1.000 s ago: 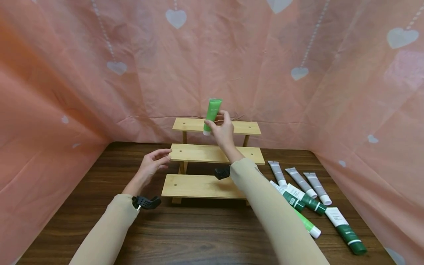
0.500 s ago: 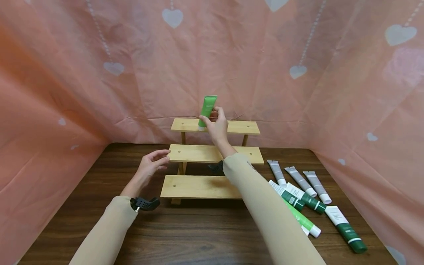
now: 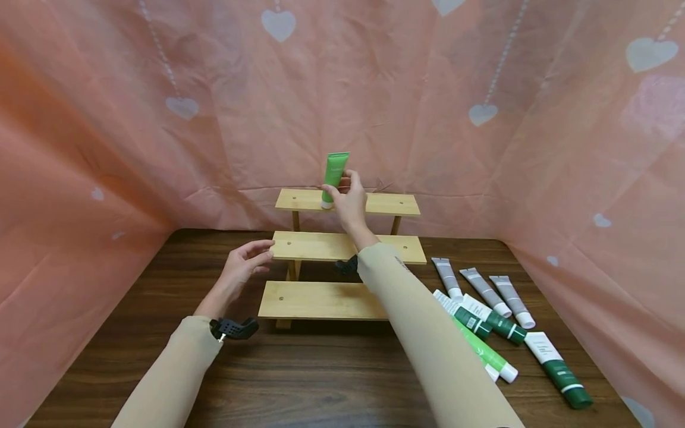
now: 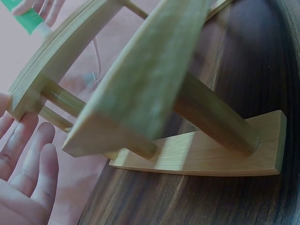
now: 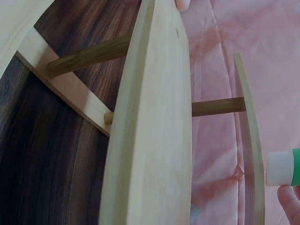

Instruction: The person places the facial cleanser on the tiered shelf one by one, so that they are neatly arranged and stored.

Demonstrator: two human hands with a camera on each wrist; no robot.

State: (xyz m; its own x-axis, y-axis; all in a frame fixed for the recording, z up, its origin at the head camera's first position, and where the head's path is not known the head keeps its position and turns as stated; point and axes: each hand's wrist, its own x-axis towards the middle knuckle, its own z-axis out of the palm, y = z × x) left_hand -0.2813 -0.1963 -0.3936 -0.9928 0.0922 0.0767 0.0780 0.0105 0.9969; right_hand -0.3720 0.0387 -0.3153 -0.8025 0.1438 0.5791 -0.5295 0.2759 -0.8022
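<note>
My right hand [image 3: 351, 202] pinches a green squeeze tube [image 3: 335, 169] near its capped end. The tube stands cap down, leaning a little to the right, over the left half of the stand's top board [image 3: 385, 204]. Its white cap [image 5: 280, 168] is right at that board in the right wrist view; whether it touches, I cannot tell. At the left end of the three-tier wooden display stand's middle board [image 3: 316, 245], my left hand [image 3: 241, 267] holds the edge between thumb and fingers. The left wrist view shows the other fingers [image 4: 44, 164] loosely extended below.
Right of the stand, several tubes lie on the dark wooden table [image 3: 321, 374]: grey tubes [image 3: 484, 291], white-and-green tubes [image 3: 558, 371] and a bright green tube [image 3: 487, 353], some overlapping. A pink curtain [image 3: 407, 119] with hearts hangs close behind the stand and along both sides.
My right hand has carried the green tube left, with its cap now at the top board. My left hand has stayed at the middle board's end.
</note>
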